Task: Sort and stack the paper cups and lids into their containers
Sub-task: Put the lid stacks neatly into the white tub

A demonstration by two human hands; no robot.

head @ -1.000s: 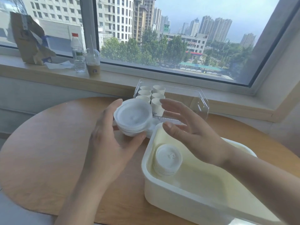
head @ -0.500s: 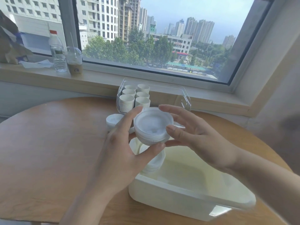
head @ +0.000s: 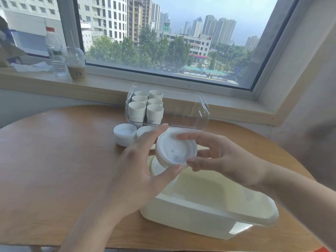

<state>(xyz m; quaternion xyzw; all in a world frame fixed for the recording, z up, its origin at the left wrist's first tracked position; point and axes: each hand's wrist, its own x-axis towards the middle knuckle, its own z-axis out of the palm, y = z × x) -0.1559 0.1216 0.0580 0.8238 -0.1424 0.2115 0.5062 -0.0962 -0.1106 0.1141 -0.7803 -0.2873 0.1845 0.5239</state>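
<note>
Over the near-left corner of the white tub (head: 209, 220), my left hand (head: 138, 173) and my right hand (head: 223, 159) together hold a stack of white lids (head: 175, 148), tilted toward me. Below it, partly hidden, another lid stack (head: 156, 168) sits inside the tub. Two more lid stacks (head: 124, 133) stand on the round wooden table (head: 54, 160) to the left. Behind them a clear plastic box (head: 190, 110) holds several stacks of white paper cups (head: 146, 108).
A window sill runs behind the table with a water bottle (head: 55, 51), an iced drink cup (head: 76, 64) and crumpled paper (head: 31, 66). The tub's right end overhangs toward the table's near edge.
The held lid stack has moved right from over the table to above the tub's corner, and my right hand has closed onto it. The view has shifted right.
</note>
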